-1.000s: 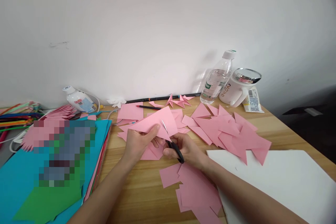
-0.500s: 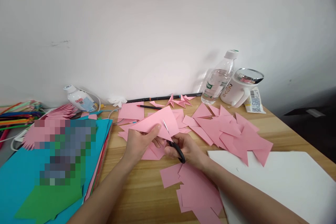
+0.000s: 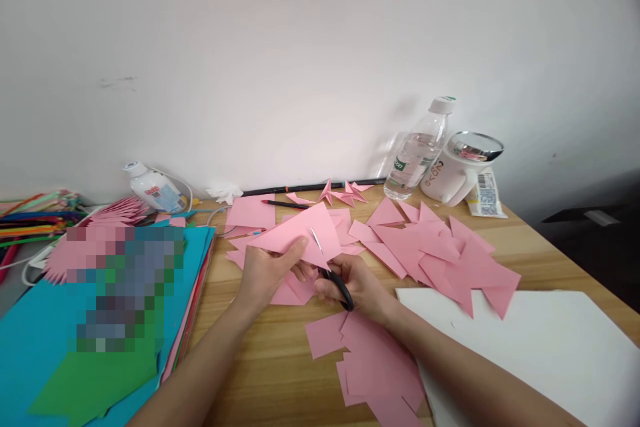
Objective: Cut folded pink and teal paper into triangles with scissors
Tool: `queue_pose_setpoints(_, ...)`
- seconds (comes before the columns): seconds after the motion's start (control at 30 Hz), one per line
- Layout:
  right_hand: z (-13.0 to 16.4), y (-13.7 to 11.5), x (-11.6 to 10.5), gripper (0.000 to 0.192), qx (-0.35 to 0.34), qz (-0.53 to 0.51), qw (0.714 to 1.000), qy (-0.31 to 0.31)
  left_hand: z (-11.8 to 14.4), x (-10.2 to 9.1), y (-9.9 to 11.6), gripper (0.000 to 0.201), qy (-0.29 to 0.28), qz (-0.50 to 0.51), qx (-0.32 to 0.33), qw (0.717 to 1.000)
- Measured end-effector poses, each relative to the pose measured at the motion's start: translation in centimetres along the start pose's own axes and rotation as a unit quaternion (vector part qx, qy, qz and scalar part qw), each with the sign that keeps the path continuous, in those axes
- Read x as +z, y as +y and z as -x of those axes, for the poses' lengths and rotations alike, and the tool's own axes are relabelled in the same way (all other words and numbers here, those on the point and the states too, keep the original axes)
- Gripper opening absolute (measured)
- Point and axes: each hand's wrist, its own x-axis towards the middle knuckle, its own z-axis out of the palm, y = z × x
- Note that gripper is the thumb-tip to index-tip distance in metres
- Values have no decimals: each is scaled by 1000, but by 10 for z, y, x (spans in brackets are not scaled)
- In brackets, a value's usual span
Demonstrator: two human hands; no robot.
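My left hand (image 3: 273,275) pinches a folded piece of pink paper (image 3: 295,230), thumb on top and fingers underneath. Black-handled scissors (image 3: 341,290) are gripped in my right hand (image 3: 357,283), and their silver blade lies across the right part of that paper. The lower blade is hidden by the sheet. Below my right hand rests a stack of pink paper sheets (image 3: 380,367). Cut pink pieces (image 3: 445,257) are heaped to the right of my hands, and more pink scraps lie under and behind the paper I hold.
A tilted-looking water bottle (image 3: 415,157) and a white mug (image 3: 453,177) stand by the wall. Folded pink points (image 3: 345,193) and a pencil (image 3: 287,205) lie at the back. Blue and green paper (image 3: 30,333) is on the left, a white board (image 3: 520,353) on the right.
Almost nothing differs. The paper, scissors and both hands stay in nearly the same place; the whole view has shifted very slightly.
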Motion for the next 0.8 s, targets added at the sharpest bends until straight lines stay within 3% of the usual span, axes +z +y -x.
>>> queue_pose_setpoints(0.8, 0, 7, 0, 34, 32, -16, 999, 27, 0, 0, -1, 23, -3, 0, 6, 1000)
